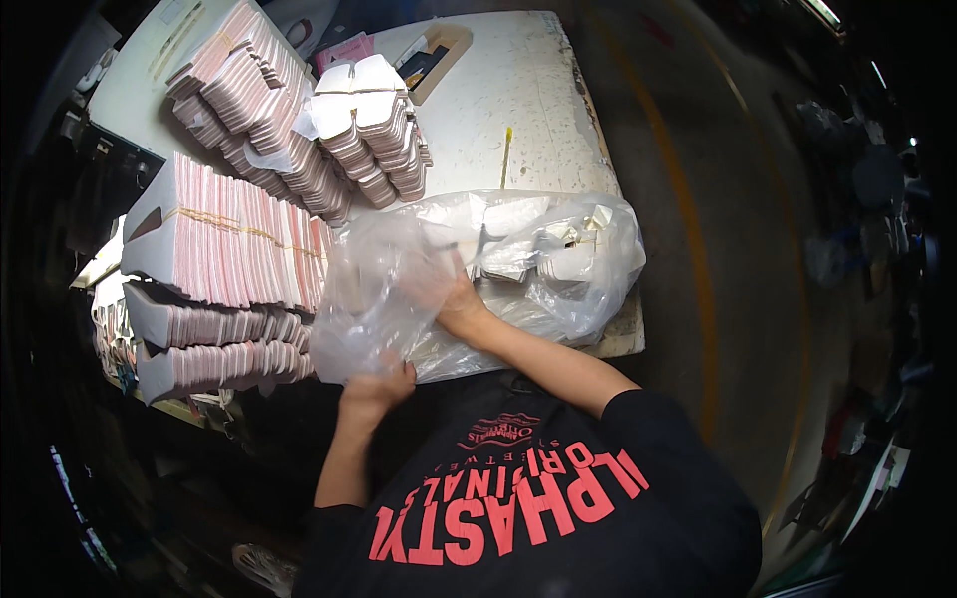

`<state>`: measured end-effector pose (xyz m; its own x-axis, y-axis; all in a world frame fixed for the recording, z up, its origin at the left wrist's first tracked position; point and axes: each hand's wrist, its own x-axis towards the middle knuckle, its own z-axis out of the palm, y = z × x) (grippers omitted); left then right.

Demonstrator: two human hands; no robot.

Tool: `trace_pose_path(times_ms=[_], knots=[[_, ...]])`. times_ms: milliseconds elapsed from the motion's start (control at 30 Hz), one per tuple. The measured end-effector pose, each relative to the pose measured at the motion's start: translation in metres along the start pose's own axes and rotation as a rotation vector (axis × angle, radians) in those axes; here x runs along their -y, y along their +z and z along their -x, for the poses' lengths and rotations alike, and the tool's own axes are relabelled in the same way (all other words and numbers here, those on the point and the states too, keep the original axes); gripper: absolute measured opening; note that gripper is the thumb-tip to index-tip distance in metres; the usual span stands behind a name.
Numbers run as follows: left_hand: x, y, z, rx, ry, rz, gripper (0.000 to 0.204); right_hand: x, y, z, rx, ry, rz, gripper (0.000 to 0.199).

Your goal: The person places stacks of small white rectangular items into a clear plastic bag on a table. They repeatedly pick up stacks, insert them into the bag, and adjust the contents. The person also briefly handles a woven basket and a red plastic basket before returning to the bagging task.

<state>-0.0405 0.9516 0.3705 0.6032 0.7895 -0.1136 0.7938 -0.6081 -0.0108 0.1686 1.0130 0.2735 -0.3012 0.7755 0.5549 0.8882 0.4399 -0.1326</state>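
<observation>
Presently: worktable (538, 90), scuffed white, lies beyond both hands; clear plastic bag (518, 269), crinkled, glossy, long axis left-right, holds white folded cartons; banded pink-edged flat carton stacks (239, 249) left of hands; right hand (454, 289) inside bag, grip unclear; left hand (379, 384) nearer, pinching bag's near edge

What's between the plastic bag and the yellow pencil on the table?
Nothing: in the head view, bare white table separates the bag from the pencil.
</observation>
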Motion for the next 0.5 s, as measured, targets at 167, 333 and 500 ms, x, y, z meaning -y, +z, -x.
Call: trace_pose_path(times_ms=[167, 333, 500], knots=[[-0.001, -0.046, -0.038, 0.23, -0.17, 0.426, 0.035, -0.02, -0.055, 0.025, 0.332, 0.048, -0.275, 0.052], [-0.022, 0.024, -0.095, 0.16, 0.01, 0.709, 0.026, -0.023, -0.116, 0.08, 0.693, 0.254, -0.2, 0.05], [-0.014, 0.09, -0.082, -0.179, 0.234, 0.338, 0.033, -0.037, -0.145, 0.091, 1.36, 0.574, -0.518, 0.047]])
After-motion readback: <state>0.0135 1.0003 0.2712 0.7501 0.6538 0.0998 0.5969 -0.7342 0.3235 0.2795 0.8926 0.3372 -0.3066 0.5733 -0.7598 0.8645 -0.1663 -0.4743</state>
